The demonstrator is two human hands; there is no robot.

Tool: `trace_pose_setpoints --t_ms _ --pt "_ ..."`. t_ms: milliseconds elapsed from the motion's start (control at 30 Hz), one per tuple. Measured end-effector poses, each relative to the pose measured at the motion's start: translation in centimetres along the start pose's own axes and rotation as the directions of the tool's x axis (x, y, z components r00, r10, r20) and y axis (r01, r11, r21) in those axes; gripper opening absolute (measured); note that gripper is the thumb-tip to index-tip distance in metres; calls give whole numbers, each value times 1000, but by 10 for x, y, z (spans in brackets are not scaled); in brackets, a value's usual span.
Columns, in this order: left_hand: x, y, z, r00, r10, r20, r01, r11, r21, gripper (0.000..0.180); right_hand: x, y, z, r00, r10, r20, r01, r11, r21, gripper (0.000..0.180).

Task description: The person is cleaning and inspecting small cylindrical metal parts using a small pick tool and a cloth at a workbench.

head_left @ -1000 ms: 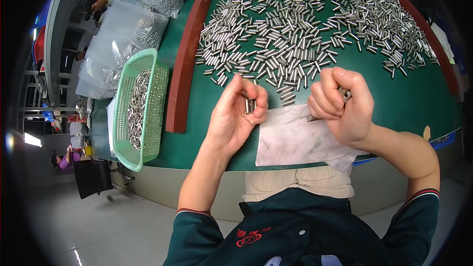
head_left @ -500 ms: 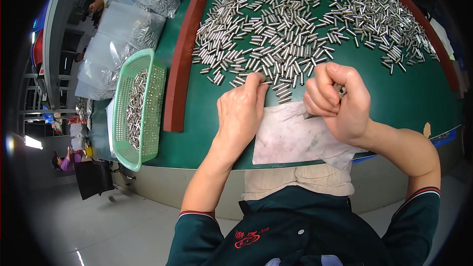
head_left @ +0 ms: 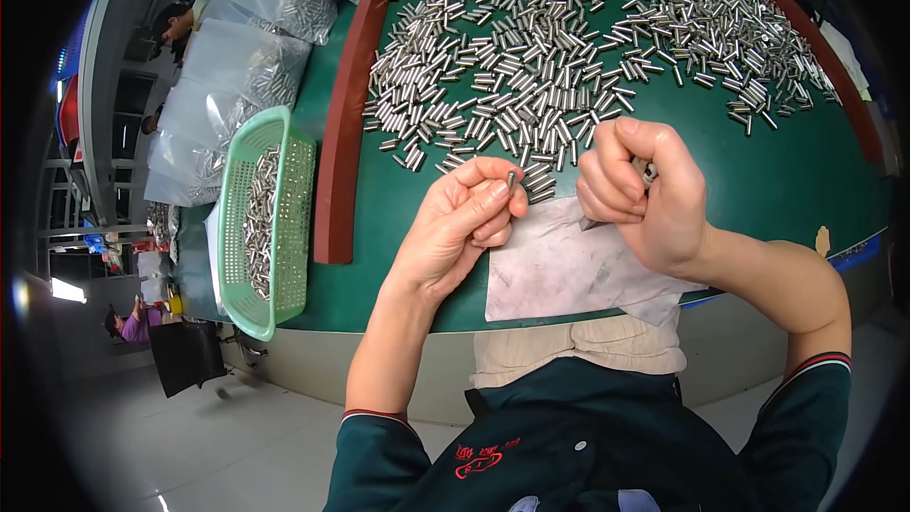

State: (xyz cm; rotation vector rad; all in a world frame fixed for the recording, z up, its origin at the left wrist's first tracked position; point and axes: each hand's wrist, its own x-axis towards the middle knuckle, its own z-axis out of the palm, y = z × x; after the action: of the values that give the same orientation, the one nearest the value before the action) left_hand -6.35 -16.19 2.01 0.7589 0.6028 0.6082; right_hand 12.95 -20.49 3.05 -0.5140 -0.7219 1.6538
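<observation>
Between the thumb and fingers of my left hand (head_left: 453, 228) a small metal pin (head_left: 512, 180) is pinched, its end pointing up. My right hand (head_left: 649, 192) is closed in a fist to the right of it. A bit of metal shows in the fist's upper opening, and a grey corner sticks out beneath the fingers; the rest is hidden. Just beyond both hands lies a wide spread of loose metal pins (head_left: 526, 71), a few in a short row beside my left fingers. Below the hands is a stained whitish cloth (head_left: 545, 270).
A red wooden rail (head_left: 339, 161) borders the pins on the left and curves round the back. Left of it stands a green plastic basket (head_left: 294, 218) holding pins. Clear bags (head_left: 223, 62) of pins lie farther left on the green table (head_left: 758, 190). Other people are in the background.
My left hand has drawn back slightly from the pins and turned its palm side up, now with a pin raised in its fingertips. The right fist has barely shifted.
</observation>
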Motion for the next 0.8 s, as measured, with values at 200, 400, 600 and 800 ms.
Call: trace_pose_setpoints --t_ms 200,400,600,800 --pt "1 0 5 999 14 -42 -9 992 126 14 0 0 -1 1000 2 -14 -2 1000 -1 36" --pt "0 1 7 999 17 -48 -11 991 133 16 1 0 0 1000 9 -16 -9 1000 -2 36" --pt "-1 -1 6 999 38 -20 -34 985 170 16 1 -1 0 1000 15 -14 -15 1000 -6 36" --pt "-1 1 7 999 17 -30 -12 989 147 18 1 -1 1 1000 19 -20 -19 1000 -16 35"
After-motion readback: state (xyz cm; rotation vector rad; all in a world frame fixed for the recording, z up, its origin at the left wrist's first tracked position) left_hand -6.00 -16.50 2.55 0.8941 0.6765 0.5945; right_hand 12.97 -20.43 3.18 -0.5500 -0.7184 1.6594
